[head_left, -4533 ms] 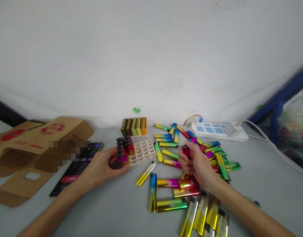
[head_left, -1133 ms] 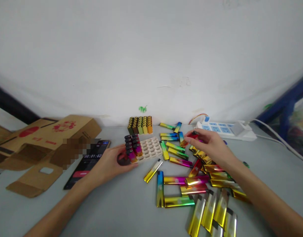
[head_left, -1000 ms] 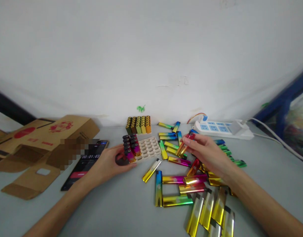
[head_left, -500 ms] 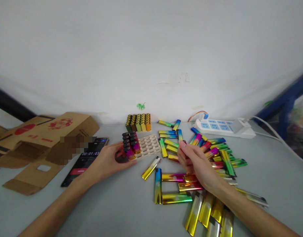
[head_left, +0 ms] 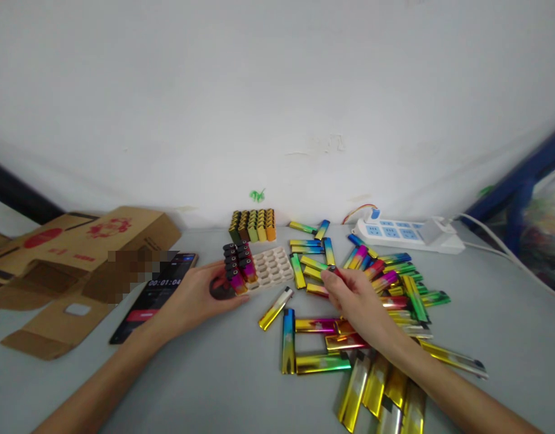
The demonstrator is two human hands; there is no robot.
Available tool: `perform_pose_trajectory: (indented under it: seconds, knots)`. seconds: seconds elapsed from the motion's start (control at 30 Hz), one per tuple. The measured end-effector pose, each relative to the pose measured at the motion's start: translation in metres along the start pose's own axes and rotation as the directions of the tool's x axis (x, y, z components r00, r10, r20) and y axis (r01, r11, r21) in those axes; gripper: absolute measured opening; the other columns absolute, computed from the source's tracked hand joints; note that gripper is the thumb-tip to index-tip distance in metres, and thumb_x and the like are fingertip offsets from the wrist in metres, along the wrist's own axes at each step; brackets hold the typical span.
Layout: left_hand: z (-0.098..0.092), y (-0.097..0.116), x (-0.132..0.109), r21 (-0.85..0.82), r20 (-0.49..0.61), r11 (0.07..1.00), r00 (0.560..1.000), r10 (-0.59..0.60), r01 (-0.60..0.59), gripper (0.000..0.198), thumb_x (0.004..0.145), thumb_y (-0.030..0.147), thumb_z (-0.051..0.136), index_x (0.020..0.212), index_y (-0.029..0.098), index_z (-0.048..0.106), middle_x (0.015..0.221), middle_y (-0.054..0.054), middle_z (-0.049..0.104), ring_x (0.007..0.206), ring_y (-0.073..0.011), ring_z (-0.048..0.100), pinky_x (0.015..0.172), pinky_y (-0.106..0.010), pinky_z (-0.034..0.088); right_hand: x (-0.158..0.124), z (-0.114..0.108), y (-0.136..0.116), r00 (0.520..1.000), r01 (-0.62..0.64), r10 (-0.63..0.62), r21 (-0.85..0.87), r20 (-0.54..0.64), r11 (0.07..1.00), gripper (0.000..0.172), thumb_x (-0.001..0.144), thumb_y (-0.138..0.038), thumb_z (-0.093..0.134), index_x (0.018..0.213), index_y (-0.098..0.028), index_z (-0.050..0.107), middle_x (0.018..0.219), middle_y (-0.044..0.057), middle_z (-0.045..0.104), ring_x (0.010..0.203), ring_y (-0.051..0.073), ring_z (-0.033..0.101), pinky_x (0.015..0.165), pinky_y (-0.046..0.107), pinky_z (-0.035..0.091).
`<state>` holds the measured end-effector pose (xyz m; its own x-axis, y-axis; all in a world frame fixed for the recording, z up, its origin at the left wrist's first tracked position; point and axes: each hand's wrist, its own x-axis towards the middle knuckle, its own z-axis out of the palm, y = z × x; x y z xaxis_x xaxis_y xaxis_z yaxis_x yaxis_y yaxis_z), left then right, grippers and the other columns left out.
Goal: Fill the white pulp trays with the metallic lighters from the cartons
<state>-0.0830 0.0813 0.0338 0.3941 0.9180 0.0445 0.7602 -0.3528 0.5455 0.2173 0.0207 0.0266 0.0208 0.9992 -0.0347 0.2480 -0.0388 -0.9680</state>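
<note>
A cream tray point(head_left: 274, 268) with rows of holes lies mid-table; several black-capped red and purple lighters point(head_left: 237, 268) stand in its left end. My left hand point(head_left: 193, 298) rests against that end, fingers curled round the tray's near corner. My right hand point(head_left: 354, 295) hovers to the right of the tray, fingers closed on a red lighter point(head_left: 335, 271) whose dark cap pokes out towards the tray. Many shiny rainbow and gold lighters point(head_left: 318, 325) lie loose around and under that hand.
A filled block of yellow-green lighters point(head_left: 254, 225) stands by the wall. A phone point(head_left: 156, 292) showing a timer lies left of the tray, beside flattened cardboard boxes point(head_left: 73, 253). A white power strip point(head_left: 406, 232) with cables sits at the back right.
My right hand reached out to the far lighters, picked one up, and drew back towards the tray with it. The left hand has stayed on the tray.
</note>
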Motion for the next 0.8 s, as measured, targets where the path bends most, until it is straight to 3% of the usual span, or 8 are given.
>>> perform_pose_trajectory:
  seconds: [0.1,0.2,0.3,0.37,0.43,0.53,0.8]
  knots:
    - [0.0,0.001,0.0,0.049,-0.026,0.999,0.999,0.019,-0.017,0.04,0.078,0.056,0.076,0.088,0.017,0.073,0.072,-0.002,0.066,0.063,-0.0187,0.056,0.058,-0.028,0.041,0.0,0.0,0.003,0.997,0.014,-0.021,0.086,0.073,0.996,0.053,0.097,-0.073,0.056,0.077,-0.024,0.049,0.062,-0.007,0.039,0.054,0.012,0.034,0.05,0.026,0.027]
    - [-0.001,0.001,-0.001,0.051,-0.018,0.998,0.999,0.034,-0.033,0.043,0.08,0.057,0.075,0.091,0.016,0.072,0.073,-0.001,0.067,0.063,-0.0178,0.056,0.058,-0.027,0.042,0.002,-0.001,0.001,0.981,0.064,-0.084,0.118,0.176,0.991,0.039,0.106,-0.064,0.05,0.103,-0.026,0.053,0.074,-0.006,0.056,0.061,0.014,0.049,0.058,0.027,0.041]
    - [0.0,-0.002,-0.001,0.053,-0.001,0.998,0.999,0.04,-0.04,0.043,0.082,0.057,0.074,0.09,0.015,0.071,0.075,-0.002,0.067,0.064,-0.0174,0.056,0.058,-0.027,0.041,0.008,-0.001,-0.008,0.928,0.264,-0.251,-0.013,0.275,0.964,0.027,0.109,-0.05,0.052,0.11,-0.024,0.061,0.094,0.002,0.069,0.087,0.02,0.065,0.084,0.036,0.052]
    - [0.001,-0.004,-0.002,0.031,-0.003,0.999,0.999,0.044,-0.044,0.043,0.082,0.057,0.075,0.09,0.015,0.071,0.076,-0.003,0.068,0.065,-0.0178,0.056,0.058,-0.027,0.041,0.014,0.002,-0.018,0.882,0.405,-0.361,-0.095,0.305,0.91,0.021,0.106,-0.042,0.061,0.111,-0.023,0.07,0.106,0.007,0.072,0.103,0.023,0.067,0.095,0.039,0.052]
    - [0.002,-0.006,-0.002,0.011,-0.005,0.999,0.999,0.052,-0.052,0.043,0.083,0.056,0.076,0.093,0.015,0.072,0.079,-0.003,0.069,0.067,-0.0183,0.057,0.059,-0.028,0.042,0.021,0.009,-0.029,0.842,0.488,-0.43,-0.123,0.325,0.864,0.016,0.102,-0.037,0.069,0.108,-0.023,0.076,0.109,0.007,0.073,0.104,0.023,0.067,0.095,0.039,0.052]
    - [0.002,-0.007,-0.002,0.006,-0.006,0.998,0.998,0.063,-0.063,0.04,0.083,0.052,0.076,0.097,0.015,0.073,0.08,-0.003,0.069,0.067,-0.0179,0.057,0.06,-0.028,0.041,0.031,0.022,-0.043,0.806,0.527,-0.451,-0.117,0.383,0.842,0.014,0.1,-0.034,0.072,0.102,-0.023,0.079,0.098,0.004,0.078,0.089,0.02,0.069,0.084,0.035,0.054]
    - [0.004,-0.01,-0.003,-0.008,-0.021,0.994,0.994,0.107,-0.107,0.042,0.083,0.052,0.078,0.102,0.015,0.074,0.077,0.0,0.066,0.065,-0.0164,0.053,0.059,-0.027,0.04,0.053,0.04,-0.039,0.779,0.593,-0.469,-0.244,0.416,0.768,0.021,0.104,-0.035,0.066,0.111,-0.021,0.079,0.096,0.004,0.081,0.079,0.019,0.07,0.073,0.031,0.05]
